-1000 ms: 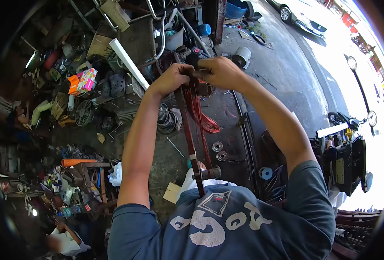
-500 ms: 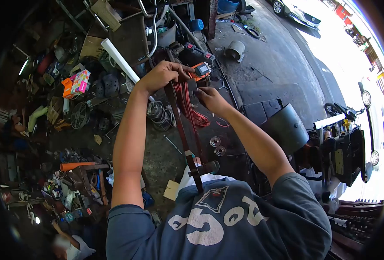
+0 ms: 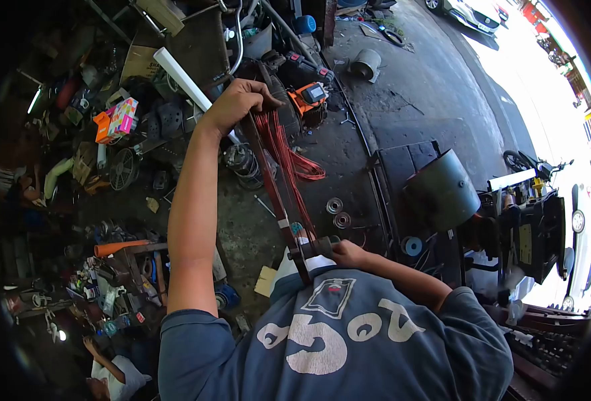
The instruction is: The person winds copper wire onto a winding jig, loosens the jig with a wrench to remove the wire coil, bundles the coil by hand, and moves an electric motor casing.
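Observation:
A long dark metal bar [image 3: 269, 175] runs from near my waist up to my left hand. Thin red wire [image 3: 280, 150] is stretched in many loops along it, with some slack strands hanging to the right. My left hand [image 3: 241, 107] is closed at the bar's far end, over the top of the wire loops; its fingertips are partly hidden. At the near end, close to my shirt, a dark cylindrical peg [image 3: 314, 248] crosses the bar. My right hand [image 3: 349, 254] is closed at the peg's right end, and what its fingers hold is hard to make out.
An orange device with a small screen [image 3: 311, 94] stands beyond the wire. Metal rings [image 3: 338, 212] lie on the floor. To the right is a large dark cylinder [image 3: 445, 190]. A white pipe [image 3: 183, 80] and cluttered parts lie left; another person [image 3: 118, 377] is at lower left.
My right hand has moved from beside the far end of the wire down to the peg near my waist. My left hand and the bar's far end have shifted slightly left.

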Demonstrator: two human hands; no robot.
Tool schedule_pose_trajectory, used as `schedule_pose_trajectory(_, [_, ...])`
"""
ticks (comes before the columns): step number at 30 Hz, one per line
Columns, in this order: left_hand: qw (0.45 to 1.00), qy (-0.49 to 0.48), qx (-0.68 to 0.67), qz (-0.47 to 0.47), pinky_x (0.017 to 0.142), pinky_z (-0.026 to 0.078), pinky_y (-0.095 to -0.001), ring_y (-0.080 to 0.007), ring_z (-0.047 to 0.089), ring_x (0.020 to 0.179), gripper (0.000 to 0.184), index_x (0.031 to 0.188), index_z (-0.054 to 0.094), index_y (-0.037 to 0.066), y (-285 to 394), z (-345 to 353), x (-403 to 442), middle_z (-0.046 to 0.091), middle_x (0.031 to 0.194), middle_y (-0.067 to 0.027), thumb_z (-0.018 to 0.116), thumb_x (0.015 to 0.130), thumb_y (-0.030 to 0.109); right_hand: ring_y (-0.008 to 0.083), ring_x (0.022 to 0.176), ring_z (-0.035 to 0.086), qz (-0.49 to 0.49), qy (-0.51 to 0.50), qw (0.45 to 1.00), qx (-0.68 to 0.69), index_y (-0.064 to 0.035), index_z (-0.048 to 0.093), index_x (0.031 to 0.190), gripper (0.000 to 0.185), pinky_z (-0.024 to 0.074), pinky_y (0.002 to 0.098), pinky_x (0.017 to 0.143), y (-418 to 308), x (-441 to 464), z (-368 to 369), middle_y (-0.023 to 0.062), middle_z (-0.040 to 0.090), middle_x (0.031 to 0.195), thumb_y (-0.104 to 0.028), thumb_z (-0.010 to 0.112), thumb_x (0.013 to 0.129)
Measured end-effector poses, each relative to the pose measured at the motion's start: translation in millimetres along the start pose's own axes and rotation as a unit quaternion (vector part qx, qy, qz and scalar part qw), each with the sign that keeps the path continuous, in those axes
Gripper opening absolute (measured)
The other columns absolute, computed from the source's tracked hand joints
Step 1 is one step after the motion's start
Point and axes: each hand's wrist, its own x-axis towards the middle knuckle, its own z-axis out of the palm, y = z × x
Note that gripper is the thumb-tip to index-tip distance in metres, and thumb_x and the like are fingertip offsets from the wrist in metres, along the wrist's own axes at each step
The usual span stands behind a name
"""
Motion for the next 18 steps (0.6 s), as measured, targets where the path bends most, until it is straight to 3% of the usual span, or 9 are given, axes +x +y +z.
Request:
schedule_pose_trajectory(1, [1.0, 0.006, 0.014, -0.004, 0.077, 0.047, -0.0226, -0.0087, 0.062, 0.082, 0.023, 0.083, 0.07, -0.003, -4, -2, 1, 0.077, 0.095, -0.01, 0.05, 0.073, 0.002, 0.0413, 0.088, 0.072, -0.047, -0.048, 0.997, -0.044, -0.0049, 0.072, 0.114, 0.04, 0.0548, 0.0504, 0.079, 2, -6, 3, 0.0236, 0.073, 0.09, -0.039, 0.055, 0.103])
schedule_pose_trajectory(3, [1.0, 0.017, 0.026, -0.004, 0.072, 0.046, -0.0226, -0.0073, 0.059, 0.077, 0.022, 0.081, 0.071, -0.003, -9, -5, 3, 0.076, 0.09, -0.0086, 0.05, 0.074, 0.003, 0.0392, 0.089, 0.072, -0.127, -0.079, 0.986, -0.069, -0.0084, 0.074, 0.113, 0.036, 0.0554, 0.051, 0.081, -7, -25, 1, 0.0235, 0.073, 0.095, -0.038, 0.059, 0.1])
schedule_pose_trajectory(5, [0.999, 0.026, 0.022, -0.001, 0.065, 0.042, -0.0228, -0.0048, 0.053, 0.067, 0.022, 0.079, 0.073, -0.001, -14, -5, 4, 0.074, 0.083, -0.0057, 0.051, 0.076, 0.003, 0.0376, 0.086, 0.071, -0.127, -0.115, 0.971, -0.166, -0.0096, 0.071, 0.104, 0.025, 0.0552, 0.0516, 0.075, -61, -41, -39, 0.0171, 0.073, 0.095, -0.031, 0.063, 0.094])
schedule_pose_trajectory(8, [1.0, 0.018, 0.009, 0.005, 0.064, 0.041, -0.0226, -0.0044, 0.053, 0.067, 0.022, 0.078, 0.072, -0.001, -15, -1, 8, 0.071, 0.078, -0.0034, 0.051, 0.077, 0.004, 0.0356, 0.083, 0.071, -0.184, -0.113, 0.935, -0.282, -0.0111, 0.068, 0.097, 0.017, 0.055, 0.0494, 0.069, -157, -46, -108, 0.0116, 0.072, 0.089, -0.025, 0.067, 0.086])
schedule_pose_trajectory(11, [1.0, -0.008, 0.019, 0.011, 0.071, 0.046, -0.0224, -0.0063, 0.059, 0.076, 0.02, 0.079, 0.07, -0.001, -3, 10, 11, 0.077, 0.091, -0.0086, 0.051, 0.073, 0.002, 0.0334, 0.079, 0.07, -0.289, -0.008, 0.895, -0.341, -0.0128, 0.067, 0.093, 0.012, 0.0547, 0.0445, 0.065, -197, -18, -159, 0.0097, 0.069, 0.085, -0.019, 0.067, 0.083])
schedule_pose_trajectory(13, [1.0, -0.018, 0.013, 0.009, 0.069, 0.045, -0.0214, -0.0044, 0.057, 0.073, 0.023, 0.083, 0.071, 0.0, -7, 9, 13, 0.075, 0.089, -0.006, 0.05, 0.074, 0.002, 0.0346, 0.077, 0.068, -0.386, 0.097, 0.858, -0.326, -0.012, 0.066, 0.091, 0.011, 0.0528, 0.0455, 0.065, -228, 4, -218, 0.0109, 0.067, 0.083, -0.019, 0.069, 0.084])
schedule_pose_trajectory(15, [1.0, -0.018, -0.014, 0.007, 0.069, 0.044, -0.0206, -0.0036, 0.057, 0.072, 0.024, 0.085, 0.072, 0.0, -12, 9, 16, 0.074, 0.087, -0.0038, 0.05, 0.074, 0.001, 0.0374, 0.076, 0.066, -0.318, 0.175, 0.86, -0.36, -0.0081, 0.067, 0.092, 0.015, 0.0503, 0.0473, 0.065, -246, 35, -266, 0.0136, 0.065, 0.081, -0.021, 0.071, 0.086])
schedule_pose_trajectory(18, [0.999, -0.028, -0.019, 0.037, 0.07, 0.046, -0.0203, -0.0052, 0.06, 0.072, 0.024, 0.089, 0.072, 0.001, 11, 26, 8, 0.069, 0.08, 0.0004, 0.052, 0.076, 0.0, 0.0394, 0.074, 0.064, -0.339, 0.25, 0.851, -0.315, -0.0042, 0.067, 0.095, 0.021, 0.0485, 0.0454, 0.065, -249, 74, -293, 0.0174, 0.065, 0.079, -0.024, 0.072, 0.089])
